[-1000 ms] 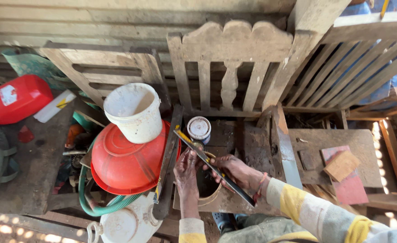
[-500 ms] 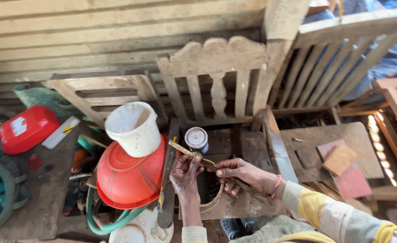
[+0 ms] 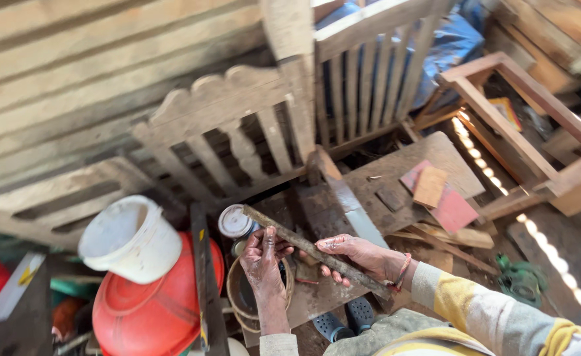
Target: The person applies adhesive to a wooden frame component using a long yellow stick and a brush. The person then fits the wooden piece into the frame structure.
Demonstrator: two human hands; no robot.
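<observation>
A carved wooden chair back [image 3: 224,125] leans behind the stained wooden worktop [image 3: 396,178]. Over its front edge, both hands grip 1 long rusty metal bar [image 3: 313,254]: left hand [image 3: 264,257] fingers pinch it, right hand [image 3: 359,254] closed around. Work looks midway.

Soft daylight, sunlit streak at right, blurred edges, tilted wide-angle view

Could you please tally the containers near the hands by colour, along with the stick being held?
White bucket: 1
Orange-red basin: 1
Small tin with white lid: 1
Long dark stick, held by the right hand and touched by the left hand: 1
Total: 4
</observation>
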